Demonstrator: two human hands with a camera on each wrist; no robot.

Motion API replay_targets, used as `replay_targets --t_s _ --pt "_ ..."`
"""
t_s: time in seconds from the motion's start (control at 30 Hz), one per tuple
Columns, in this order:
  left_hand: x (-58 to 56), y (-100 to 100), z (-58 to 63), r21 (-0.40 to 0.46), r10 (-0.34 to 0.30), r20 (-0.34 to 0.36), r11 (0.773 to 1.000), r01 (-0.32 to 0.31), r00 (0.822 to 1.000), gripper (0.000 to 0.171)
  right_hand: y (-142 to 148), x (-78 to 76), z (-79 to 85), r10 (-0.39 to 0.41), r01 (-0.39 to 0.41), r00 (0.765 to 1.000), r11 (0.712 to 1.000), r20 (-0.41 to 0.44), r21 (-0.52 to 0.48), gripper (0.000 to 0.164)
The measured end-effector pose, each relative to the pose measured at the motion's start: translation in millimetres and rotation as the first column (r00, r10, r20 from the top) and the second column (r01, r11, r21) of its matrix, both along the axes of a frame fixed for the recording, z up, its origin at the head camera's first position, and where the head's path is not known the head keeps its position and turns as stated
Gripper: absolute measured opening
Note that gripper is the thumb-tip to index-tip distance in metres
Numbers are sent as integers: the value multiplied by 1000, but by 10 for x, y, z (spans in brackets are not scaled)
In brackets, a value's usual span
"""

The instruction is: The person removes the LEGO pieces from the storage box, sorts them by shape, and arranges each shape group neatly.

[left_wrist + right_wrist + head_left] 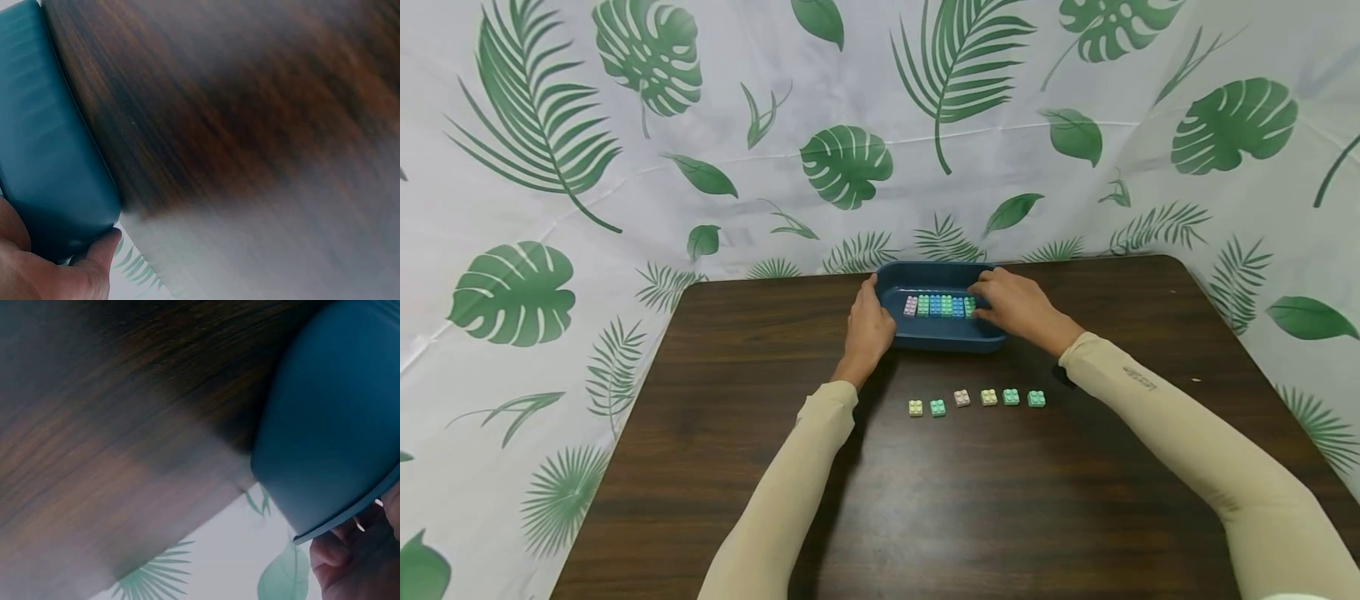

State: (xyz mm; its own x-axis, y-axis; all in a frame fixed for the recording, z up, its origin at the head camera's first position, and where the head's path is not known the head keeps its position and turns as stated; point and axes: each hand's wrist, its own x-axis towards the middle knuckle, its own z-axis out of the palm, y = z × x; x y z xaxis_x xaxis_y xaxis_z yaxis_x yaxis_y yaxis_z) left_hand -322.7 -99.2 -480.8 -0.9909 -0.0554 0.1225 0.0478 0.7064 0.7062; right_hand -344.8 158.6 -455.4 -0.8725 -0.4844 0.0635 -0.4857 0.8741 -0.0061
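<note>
A dark blue tray stands near the table's back edge, holding a row of long studded toy bricks: a pink brick, then green and blue ones. My left hand grips the tray's left end; the left wrist view shows fingers at its corner. Over the right rim reaches my right hand, its thumb and fingertip at the two ends of the rightmost green brick, seemingly pinching it. In the right wrist view the tray wall hides those fingertips.
In front of the tray, several small square bricks lie spaced in a row, among them a yellow brick, a pale pink brick and a green brick. Behind the dark wooden table hangs a leaf-patterned cloth.
</note>
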Motion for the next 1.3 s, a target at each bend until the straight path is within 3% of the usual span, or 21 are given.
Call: replay_targets --t_s 0.3,0.53,0.83,0.97,1.13,1.3 --pt "15 2 15 16 -5 14 1000 5 1000 59 -82 -32 -19 -12 16 999 993 -31 115 45" --pt "11 17 17 26 -2 13 1000 1 1000 60 -57 -58 -19 -27 29 999 996 -30 79 45" --pt "21 12 41 30 11 18 999 -12 1000 59 -55 -49 145 -71 72 994 997 81 -4 44" --pt "16 9 34 26 14 17 1000 -15 1000 60 -104 93 310 -49 51 998 997 47 -50 43" --pt "-7 6 31 12 31 30 999 -31 999 61 -329 399 539 29 -33 998 998 -60 -62 44" --pt "-14 22 32 8 43 47 999 -43 998 61 -596 792 563 152 -161 977 986 -146 -47 43"
